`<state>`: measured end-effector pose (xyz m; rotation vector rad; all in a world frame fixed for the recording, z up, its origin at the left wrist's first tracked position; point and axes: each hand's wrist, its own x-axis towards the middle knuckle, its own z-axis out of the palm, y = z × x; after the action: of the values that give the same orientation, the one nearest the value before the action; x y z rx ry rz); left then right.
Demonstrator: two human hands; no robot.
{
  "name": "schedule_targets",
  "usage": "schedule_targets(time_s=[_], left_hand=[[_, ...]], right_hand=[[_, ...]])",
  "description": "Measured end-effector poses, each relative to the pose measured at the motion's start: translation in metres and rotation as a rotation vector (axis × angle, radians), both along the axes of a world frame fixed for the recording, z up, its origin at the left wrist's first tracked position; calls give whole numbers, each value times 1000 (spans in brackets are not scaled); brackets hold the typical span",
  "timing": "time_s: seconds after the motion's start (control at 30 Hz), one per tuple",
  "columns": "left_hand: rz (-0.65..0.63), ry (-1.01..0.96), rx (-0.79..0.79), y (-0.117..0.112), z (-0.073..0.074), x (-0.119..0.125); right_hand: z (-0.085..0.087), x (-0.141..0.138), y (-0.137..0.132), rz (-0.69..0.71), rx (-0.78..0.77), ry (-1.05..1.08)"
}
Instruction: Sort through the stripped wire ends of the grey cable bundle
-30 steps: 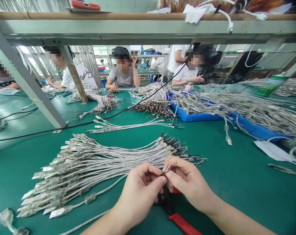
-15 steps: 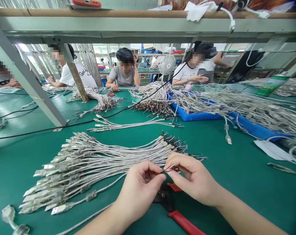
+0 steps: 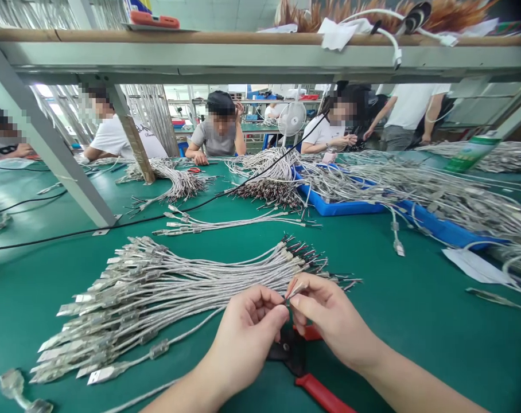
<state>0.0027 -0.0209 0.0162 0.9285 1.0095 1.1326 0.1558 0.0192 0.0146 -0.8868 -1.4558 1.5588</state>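
My left hand (image 3: 248, 332) is closed in a pinch on the stripped end of a USB cable (image 3: 146, 394). That cable runs out under my left wrist, and its plug seems to be the one at the lower left. My right hand (image 3: 331, 321) pinches the thin coloured wires (image 3: 293, 288) at the same end, red and white ones among them. Both sets of fingertips nearly meet. Below them lie red-handled wire strippers (image 3: 323, 392), partly hidden by my hands. Just beyond my hands is a large bundle of grey USB cables (image 3: 200, 284), plugs to the left and bare wires to the right.
Farther back lie a few loose cables (image 3: 226, 222), a black cord (image 3: 135, 222) and more cable piles (image 3: 267, 178). Blue trays (image 3: 350, 207) overflow with cables at right. A shelf beam (image 3: 243, 60) crosses above, with a slanted post (image 3: 66, 149) at left. Several people sit opposite.
My right fingers have shifted slightly left along the wires, closer to my left fingertips. The view has tilted up a little. In the background, a standing person at right has come into fuller view.
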Motion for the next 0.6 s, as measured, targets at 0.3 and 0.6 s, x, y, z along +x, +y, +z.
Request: schedule_targets(time_s=[0.3,0.6], left_hand=[[-66,-90,-57,2,-2,-4],[-53,-154,-46,1,-7,-3]], right_hand=[[6,-3,-5,23,-204,144],[7,-5,-4,-21,-160,53]])
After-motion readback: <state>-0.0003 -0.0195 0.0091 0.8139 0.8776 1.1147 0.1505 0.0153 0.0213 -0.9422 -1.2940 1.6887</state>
